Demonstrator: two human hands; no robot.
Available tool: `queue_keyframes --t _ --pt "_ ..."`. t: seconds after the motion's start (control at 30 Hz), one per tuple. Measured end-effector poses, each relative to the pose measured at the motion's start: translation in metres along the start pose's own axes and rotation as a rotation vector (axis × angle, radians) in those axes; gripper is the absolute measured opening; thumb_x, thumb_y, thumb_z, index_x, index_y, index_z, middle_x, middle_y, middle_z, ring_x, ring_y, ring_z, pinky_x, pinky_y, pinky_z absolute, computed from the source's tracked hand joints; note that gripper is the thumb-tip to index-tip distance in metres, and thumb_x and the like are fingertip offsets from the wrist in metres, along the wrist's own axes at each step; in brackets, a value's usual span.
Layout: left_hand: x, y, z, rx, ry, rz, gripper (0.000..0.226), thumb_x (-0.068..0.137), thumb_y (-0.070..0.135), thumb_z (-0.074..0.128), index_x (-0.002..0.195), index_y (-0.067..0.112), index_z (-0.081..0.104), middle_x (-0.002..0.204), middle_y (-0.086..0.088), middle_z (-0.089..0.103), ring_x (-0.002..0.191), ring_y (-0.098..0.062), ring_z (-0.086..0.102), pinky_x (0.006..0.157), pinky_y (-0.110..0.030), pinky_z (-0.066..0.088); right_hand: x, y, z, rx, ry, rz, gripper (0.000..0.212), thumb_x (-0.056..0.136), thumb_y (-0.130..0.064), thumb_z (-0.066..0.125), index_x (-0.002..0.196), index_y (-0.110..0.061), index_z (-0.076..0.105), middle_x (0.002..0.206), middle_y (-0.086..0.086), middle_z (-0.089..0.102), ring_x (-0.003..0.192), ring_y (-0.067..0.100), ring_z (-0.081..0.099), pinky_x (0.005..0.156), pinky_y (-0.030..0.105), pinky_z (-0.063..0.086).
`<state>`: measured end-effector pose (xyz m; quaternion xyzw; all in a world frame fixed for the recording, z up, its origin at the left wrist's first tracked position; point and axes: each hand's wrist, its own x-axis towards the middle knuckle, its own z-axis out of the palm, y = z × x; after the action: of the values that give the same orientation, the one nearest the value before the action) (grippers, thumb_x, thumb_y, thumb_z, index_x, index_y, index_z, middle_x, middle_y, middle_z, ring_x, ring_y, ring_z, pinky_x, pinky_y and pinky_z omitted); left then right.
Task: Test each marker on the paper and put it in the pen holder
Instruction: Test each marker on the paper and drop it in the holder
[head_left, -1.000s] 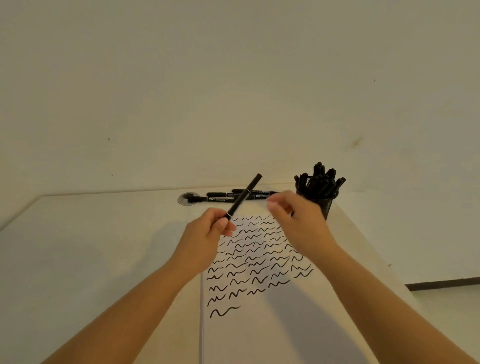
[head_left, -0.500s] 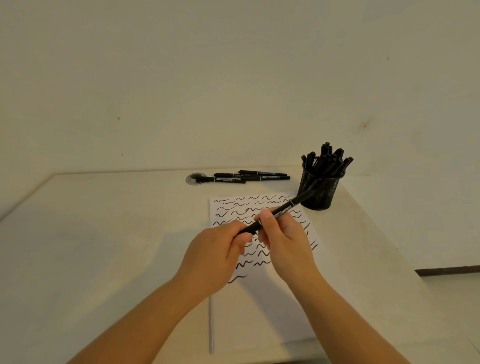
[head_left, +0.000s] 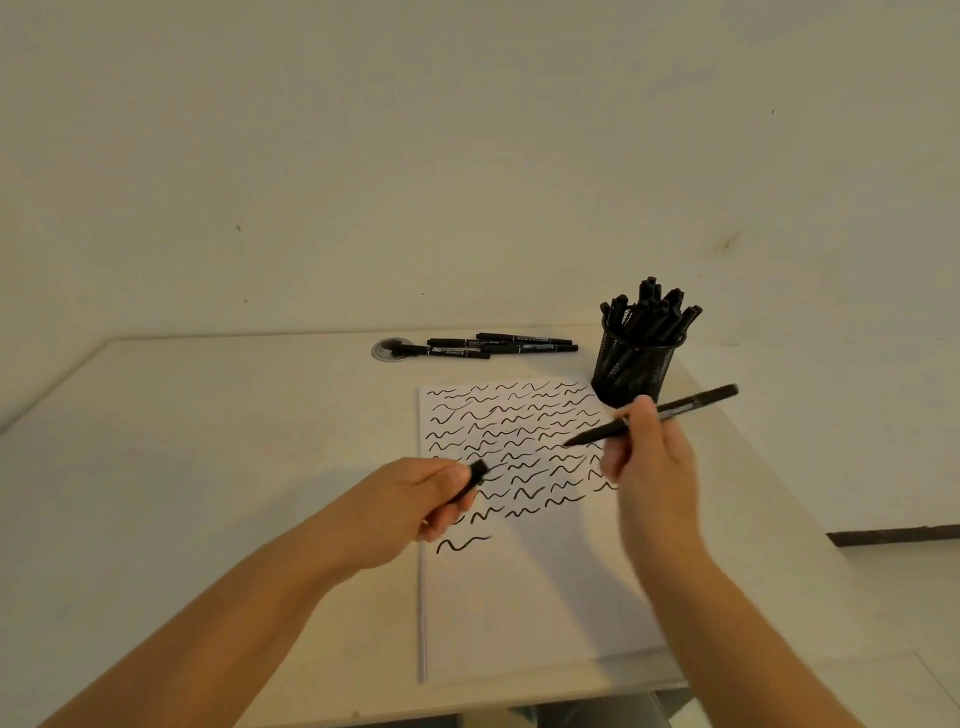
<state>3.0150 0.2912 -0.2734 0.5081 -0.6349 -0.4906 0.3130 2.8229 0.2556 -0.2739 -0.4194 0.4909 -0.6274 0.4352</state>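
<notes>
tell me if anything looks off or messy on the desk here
Nothing looks spilled or damaged. One oddity: the loose markers at the back lie partly across the round desk grommet. The paper lies flat and the pen holder stands upright.

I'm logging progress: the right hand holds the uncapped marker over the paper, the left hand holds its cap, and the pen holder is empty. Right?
Not quite: the head view shows the pen holder full of markers. The right hand does hold the uncapped marker over the paper; the left hand holds the cap.
</notes>
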Motion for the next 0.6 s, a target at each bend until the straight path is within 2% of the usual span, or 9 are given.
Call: queue_keyframes --t 0.1,0.17,0.23,0.3,0.4,0.6 --pt "0.003 -0.015 -0.006 0.091 0.168 0.019 0.033 0.098 0.021 0.035 0.071 0.018 0.055 0.055 0.01 0.062 0.053 -0.003 0.055 0.056 -0.018 0.039 0.006 0.007 -0.015 -0.317 -0.172 -0.055 0.029 0.092 -0.028 0.049 0.067 -0.014 0.053 0.042 -0.005 0.052 0.039 0.002 0.041 0.041 0.014 0.035" --pt "0.011 -0.021 0.0 0.13 0.187 0.069 0.031 0.098 0.021 0.035 0.076 0.02 0.057 0.069 0.014 0.07 0.067 0.0 0.064 0.061 -0.013 0.043 -0.001 0.018 -0.012 -0.459 -0.317 -0.058 0.025 0.086 -0.027 0.058 0.065 -0.016 0.056 0.042 -0.006 0.057 0.041 0.005 0.047 0.045 0.016 0.039" --pt "0.019 -0.029 0.009 0.193 0.179 0.094 0.029 0.098 0.023 0.035 0.079 0.025 0.057 0.08 0.017 0.07 0.078 0.005 0.064 0.067 -0.008 0.043 -0.007 0.029 -0.01 -0.447 -0.369 -0.039 0.019 0.083 -0.023 0.062 0.066 -0.015 0.057 0.045 -0.003 0.059 0.044 0.008 0.051 0.049 0.017 0.042" --pt "0.024 -0.039 0.014 0.231 0.201 0.096 0.028 0.098 0.023 0.035 0.079 0.028 0.055 0.087 0.018 0.069 0.081 0.007 0.063 0.074 -0.009 0.044 -0.008 0.037 -0.013 -0.412 -0.35 -0.037 0.015 0.082 -0.018 0.063 0.067 -0.015 0.058 0.048 0.001 0.06 0.047 0.01 0.053 0.053 0.02 0.044" --pt "0.027 -0.049 0.013 0.196 0.253 0.105 0.027 0.098 0.022 0.035 0.083 0.024 0.057 0.087 0.018 0.069 0.08 0.007 0.062 0.073 -0.005 0.042 -0.01 0.043 -0.016 -0.391 -0.355 -0.036 0.015 0.082 -0.014 0.061 0.067 -0.017 0.058 0.051 0.002 0.062 0.049 0.008 0.054 0.052 0.017 0.045" --pt "0.026 -0.052 0.015 0.218 0.28 0.136 0.027 0.098 0.022 0.035 0.088 0.015 0.059 0.087 0.018 0.068 0.082 0.007 0.062 0.074 -0.005 0.043 -0.016 0.044 -0.013 -0.509 -0.542 -0.099 0.017 0.082 -0.02 0.061 0.067 -0.026 0.059 0.059 -0.002 0.065 0.056 0.005 0.056 0.054 0.013 0.041"
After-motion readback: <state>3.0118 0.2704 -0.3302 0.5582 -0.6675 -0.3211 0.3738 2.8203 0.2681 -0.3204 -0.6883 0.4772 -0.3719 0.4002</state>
